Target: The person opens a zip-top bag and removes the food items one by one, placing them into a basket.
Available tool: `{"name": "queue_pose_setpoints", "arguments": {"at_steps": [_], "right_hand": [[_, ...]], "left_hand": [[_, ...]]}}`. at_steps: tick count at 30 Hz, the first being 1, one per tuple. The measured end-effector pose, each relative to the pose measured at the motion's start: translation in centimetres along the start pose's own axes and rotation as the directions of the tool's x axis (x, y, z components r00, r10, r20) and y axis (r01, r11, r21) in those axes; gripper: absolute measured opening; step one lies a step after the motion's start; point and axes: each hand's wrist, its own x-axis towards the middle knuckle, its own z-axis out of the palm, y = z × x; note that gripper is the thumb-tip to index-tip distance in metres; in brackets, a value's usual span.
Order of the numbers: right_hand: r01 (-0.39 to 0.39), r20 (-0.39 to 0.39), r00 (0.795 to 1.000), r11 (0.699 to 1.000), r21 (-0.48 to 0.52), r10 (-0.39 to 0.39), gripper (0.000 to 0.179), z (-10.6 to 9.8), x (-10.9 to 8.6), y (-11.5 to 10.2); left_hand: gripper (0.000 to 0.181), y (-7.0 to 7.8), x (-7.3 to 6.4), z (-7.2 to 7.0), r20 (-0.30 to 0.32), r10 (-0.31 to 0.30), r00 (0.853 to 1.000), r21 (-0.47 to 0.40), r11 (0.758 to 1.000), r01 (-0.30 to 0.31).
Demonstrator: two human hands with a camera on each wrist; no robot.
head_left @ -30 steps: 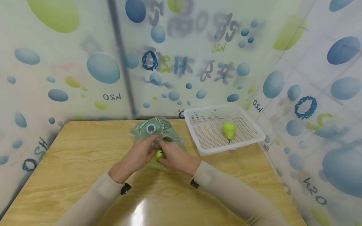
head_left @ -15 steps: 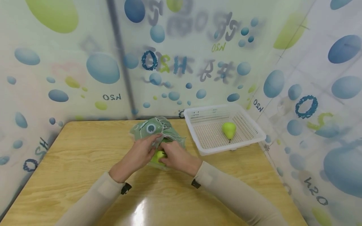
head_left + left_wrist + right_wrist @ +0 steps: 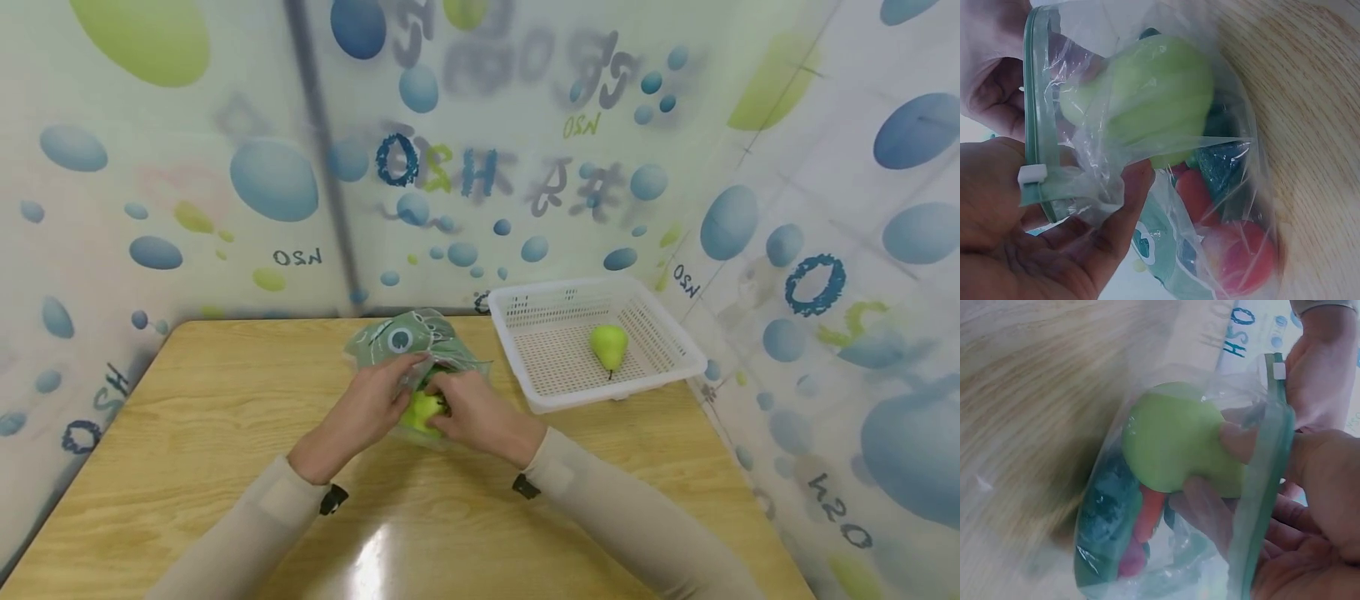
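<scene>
A clear zip bag (image 3: 408,337) with a green face print lies on the table. My left hand (image 3: 367,400) holds the bag's mouth at one end, beside the white slider (image 3: 1032,174). My right hand (image 3: 480,417) reaches through the mouth, and its fingers and thumb grip a green pear (image 3: 1169,437) by its narrow end. In the left wrist view the pear lies sideways behind the clear plastic. Deeper in the bag show a round red item (image 3: 1241,257), an orange-red piece (image 3: 1149,514) and a dark green one (image 3: 1107,509); their kinds are unclear.
A white perforated basket (image 3: 536,398) stands at the back right of the wooden table (image 3: 247,375), holding another green pear (image 3: 610,347). Curtain-like walls (image 3: 525,200) with blue and green dots close off the back and sides.
My right hand has shifted slightly to the right with the pear, more of which now shows between the hands. My left hand and the basket stay in place.
</scene>
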Motion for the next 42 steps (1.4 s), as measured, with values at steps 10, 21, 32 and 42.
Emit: {"name": "queue_pose_setpoints", "arguments": {"at_steps": [10,21,32,42], "right_hand": [[-0.026,-0.054,0.998,1.000,0.015,0.026,0.039,-1.4,-1.0,0.1],[-0.035,-0.086,0.996,0.999,0.005,0.035,0.041,-3.2,-1.3,0.3],[0.004,-0.152,0.988,1.000,0.016,-0.002,0.040,-4.8,-1.6,0.5],[0.009,-0.178,0.984,0.997,0.077,0.005,0.037,-6.9,-2.0,0.7]], "left_hand": [[0.051,-0.2,0.0,0.1,0.005,-0.015,1.000,0.002,1.000,0.015],[0.042,-0.2,0.3,-0.1,-0.021,-0.021,1.000,0.001,1.000,0.021],[0.042,-0.1,0.2,-0.1,-0.028,-0.050,0.998,-0.012,0.999,0.049],[0.049,-0.3,0.5,-0.3,-0.043,-0.041,0.998,-0.014,0.999,0.041]]}}
